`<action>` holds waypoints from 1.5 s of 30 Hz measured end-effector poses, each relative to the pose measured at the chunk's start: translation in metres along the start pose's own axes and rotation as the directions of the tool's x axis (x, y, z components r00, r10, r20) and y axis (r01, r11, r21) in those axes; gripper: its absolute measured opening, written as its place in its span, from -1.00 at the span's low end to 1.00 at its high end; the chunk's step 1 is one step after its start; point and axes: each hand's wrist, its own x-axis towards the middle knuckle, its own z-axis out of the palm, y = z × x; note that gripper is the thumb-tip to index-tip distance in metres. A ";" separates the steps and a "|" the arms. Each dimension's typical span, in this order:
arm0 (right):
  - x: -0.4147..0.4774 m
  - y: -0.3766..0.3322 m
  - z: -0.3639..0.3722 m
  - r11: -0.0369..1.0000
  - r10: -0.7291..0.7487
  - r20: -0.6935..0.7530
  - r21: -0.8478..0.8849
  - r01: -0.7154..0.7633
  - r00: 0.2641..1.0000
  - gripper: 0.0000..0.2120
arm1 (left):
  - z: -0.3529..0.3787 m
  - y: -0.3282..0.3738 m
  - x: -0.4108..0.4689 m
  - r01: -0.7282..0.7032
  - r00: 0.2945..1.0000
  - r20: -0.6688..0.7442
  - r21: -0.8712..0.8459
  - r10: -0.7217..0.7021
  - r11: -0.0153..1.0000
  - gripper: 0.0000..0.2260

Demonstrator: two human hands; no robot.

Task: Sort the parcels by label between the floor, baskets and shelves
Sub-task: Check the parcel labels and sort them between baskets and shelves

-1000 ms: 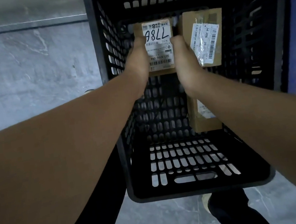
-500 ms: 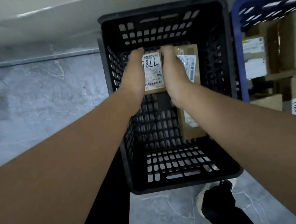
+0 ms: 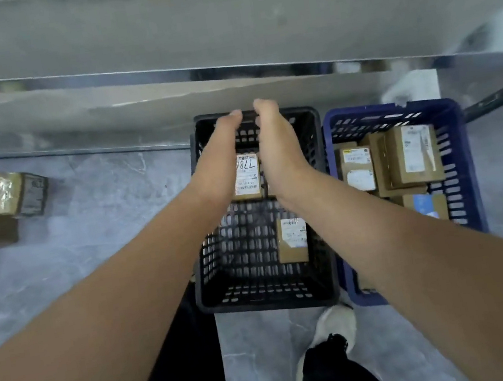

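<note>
— Where is the parcel [image 3: 246, 176]?
— Inside the black basket [image 3: 269, 298], towards its far end, label up.
— And the hands?
— The left hand [image 3: 225, 152] and right hand [image 3: 276, 144] hover above it with fingers stretched out, holding nothing. A blue basket [image 3: 460, 133] of boxes [image 3: 411, 156] stands just to the right.
</note>
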 end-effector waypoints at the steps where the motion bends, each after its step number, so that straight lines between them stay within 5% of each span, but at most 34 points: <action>1: -0.016 -0.013 -0.002 1.000 -0.025 0.018 -0.006 0.025 1.000 -0.73 | 0.001 0.011 -0.016 -0.021 1.000 -0.004 0.003 0.021 1.000 -0.77; 8: -0.115 -0.099 0.001 0.988 -0.157 0.027 0.015 0.157 0.987 -0.80 | -0.029 0.086 -0.107 -0.163 0.986 -0.028 -0.017 0.163 0.986 -0.68; 14: -0.199 -0.171 0.031 0.954 -0.298 -0.025 -0.007 0.298 0.954 -0.37 | -0.077 0.152 -0.182 -0.256 0.967 -0.001 -0.008 0.256 0.967 -0.47; 22: -0.329 -0.252 0.066 0.900 -0.432 -0.099 0.024 0.436 0.897 -0.32 | -0.153 0.230 -0.299 -0.433 0.901 -0.031 -0.093 0.432 0.897 -0.75; 28: -0.425 -0.312 0.089 0.853 -0.507 -0.120 0.071 0.517 0.853 -0.29 | -0.198 0.282 -0.393 -0.529 0.849 -0.082 -0.106 0.523 0.842 -0.67; 38: -0.529 -0.395 0.090 0.754 -0.656 0.037 0.073 0.652 0.754 -0.23 | -0.219 0.344 -0.508 -0.675 0.732 -0.170 -0.045 0.660 0.737 -0.32; 45: -0.549 -0.428 0.092 0.710 -0.691 0.257 0.063 0.702 0.676 -0.26 | -0.216 0.345 -0.545 -0.713 0.653 -0.338 0.028 0.677 0.701 -0.38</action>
